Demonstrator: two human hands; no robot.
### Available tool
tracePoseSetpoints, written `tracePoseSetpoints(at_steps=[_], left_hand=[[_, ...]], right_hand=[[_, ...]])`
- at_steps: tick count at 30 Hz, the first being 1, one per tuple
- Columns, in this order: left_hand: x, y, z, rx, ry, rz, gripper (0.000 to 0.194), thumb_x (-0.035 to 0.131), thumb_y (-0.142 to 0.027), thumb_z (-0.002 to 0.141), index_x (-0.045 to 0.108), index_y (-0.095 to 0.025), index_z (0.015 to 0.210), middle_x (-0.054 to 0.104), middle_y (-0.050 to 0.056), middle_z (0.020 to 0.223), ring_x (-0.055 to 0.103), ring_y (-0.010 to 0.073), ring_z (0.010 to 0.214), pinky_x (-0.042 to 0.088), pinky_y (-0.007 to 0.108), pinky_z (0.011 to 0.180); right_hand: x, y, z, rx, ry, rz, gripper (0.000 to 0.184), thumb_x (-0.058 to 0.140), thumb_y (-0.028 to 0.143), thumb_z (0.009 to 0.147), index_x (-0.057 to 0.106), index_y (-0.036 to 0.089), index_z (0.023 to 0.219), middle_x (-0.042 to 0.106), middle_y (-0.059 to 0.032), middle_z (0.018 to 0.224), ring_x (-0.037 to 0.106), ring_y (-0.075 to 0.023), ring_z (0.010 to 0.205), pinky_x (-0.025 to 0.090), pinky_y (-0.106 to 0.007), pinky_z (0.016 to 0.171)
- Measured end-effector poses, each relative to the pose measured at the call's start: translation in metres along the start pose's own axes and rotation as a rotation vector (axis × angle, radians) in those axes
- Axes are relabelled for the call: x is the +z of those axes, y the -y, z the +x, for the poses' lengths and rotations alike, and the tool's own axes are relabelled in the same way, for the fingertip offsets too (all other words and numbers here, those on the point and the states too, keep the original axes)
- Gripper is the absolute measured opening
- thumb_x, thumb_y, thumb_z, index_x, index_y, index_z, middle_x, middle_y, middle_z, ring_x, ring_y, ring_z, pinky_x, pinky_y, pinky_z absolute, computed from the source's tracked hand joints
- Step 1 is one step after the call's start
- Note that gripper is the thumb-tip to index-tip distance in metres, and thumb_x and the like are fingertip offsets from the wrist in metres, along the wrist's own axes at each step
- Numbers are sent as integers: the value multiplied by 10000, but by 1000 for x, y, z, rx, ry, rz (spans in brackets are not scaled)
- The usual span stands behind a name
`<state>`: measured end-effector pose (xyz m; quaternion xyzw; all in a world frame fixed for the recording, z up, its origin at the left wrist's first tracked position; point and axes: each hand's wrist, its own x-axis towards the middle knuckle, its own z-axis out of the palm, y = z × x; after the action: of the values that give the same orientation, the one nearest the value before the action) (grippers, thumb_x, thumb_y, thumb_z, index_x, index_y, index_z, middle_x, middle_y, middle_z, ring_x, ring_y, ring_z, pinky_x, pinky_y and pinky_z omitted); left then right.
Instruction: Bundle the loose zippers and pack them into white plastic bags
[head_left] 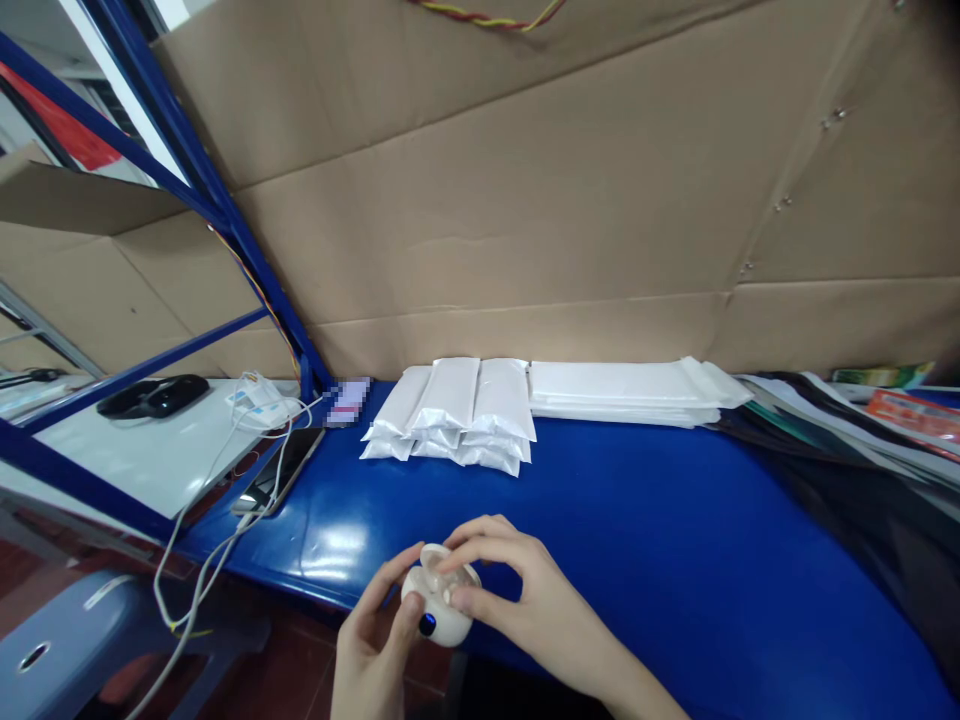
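A white earbud charging case (448, 628) with its lid up is held over the table's front edge, and a small blue display glows on its front. My left hand (379, 625) grips the case from the left, thumb on the front and fingers round the side. My right hand (517, 580) reaches into the case from the right, its thumb and fingertips closed at a small white earbud (448, 595). The fingers partly cover the inside of the case.
White padded mailers (450, 400) lie stacked at the back of the blue table (637, 520), beside long flat white bags (622, 390). A phone (281, 470) with a white cable lies left. Dark sheets (847, 480) are on the right. A blue stool (82, 640) stands lower left.
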<state>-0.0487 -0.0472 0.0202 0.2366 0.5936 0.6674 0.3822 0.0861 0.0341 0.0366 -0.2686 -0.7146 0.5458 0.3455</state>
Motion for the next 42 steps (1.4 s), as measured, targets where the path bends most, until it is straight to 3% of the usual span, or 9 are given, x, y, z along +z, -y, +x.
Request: tracePoseSetpoints(at_steps=[15, 22, 26, 31, 38, 42], left_hand=[[2, -1, -1, -9, -14, -50, 499, 770, -421, 614, 682, -163, 1033, 709, 95, 1000, 659, 268, 908, 532, 269, 723], [4, -1, -4, -42, -27, -106, 478, 770, -399, 624, 677, -181, 1039, 711, 87, 979, 670, 261, 869, 542, 259, 665], [3, -1, -2, -49, -21, -106, 493, 787, -409, 590, 685, -177, 1013, 713, 87, 975, 664, 279, 897, 548, 299, 711], [5, 2, -3, -18, -28, -79, 499, 775, -403, 613, 673, -173, 1044, 717, 86, 939, 671, 262, 856, 540, 280, 692], [2, 2, 0, 11, 8, -17, 547, 782, -384, 609, 663, -172, 1098, 705, 56, 824, 663, 226, 820, 509, 237, 705], [0, 0, 2, 5, 16, 69, 547, 774, -411, 613, 676, -173, 1096, 703, 70, 936, 647, 227, 883, 498, 229, 733]], right_hand=[[-5, 6, 4, -15, 20, -10, 83, 661, 300, 806, 713, 255, 853, 618, -24, 1068, 531, -199, 1033, 357, -378, 960], [-5, 3, 1, -43, -37, 48, 248, 609, 282, 845, 649, 282, 1090, 598, -28, 1120, 522, -192, 1069, 396, -332, 927], [-3, -3, 2, 38, -78, 35, 188, 544, 300, 879, 663, 228, 1004, 653, -25, 972, 584, -177, 906, 435, -296, 825], [-1, -11, 5, 98, 12, 82, 320, 449, 340, 921, 703, 174, 821, 667, -24, 740, 609, -182, 784, 443, -276, 731], [-2, -8, 3, 129, -33, 149, 202, 592, 297, 834, 733, 217, 955, 706, -27, 848, 628, -190, 795, 470, -282, 722], [2, -4, 3, 107, -79, 103, 140, 659, 247, 780, 738, 219, 892, 708, -14, 837, 636, -183, 798, 478, -282, 748]])
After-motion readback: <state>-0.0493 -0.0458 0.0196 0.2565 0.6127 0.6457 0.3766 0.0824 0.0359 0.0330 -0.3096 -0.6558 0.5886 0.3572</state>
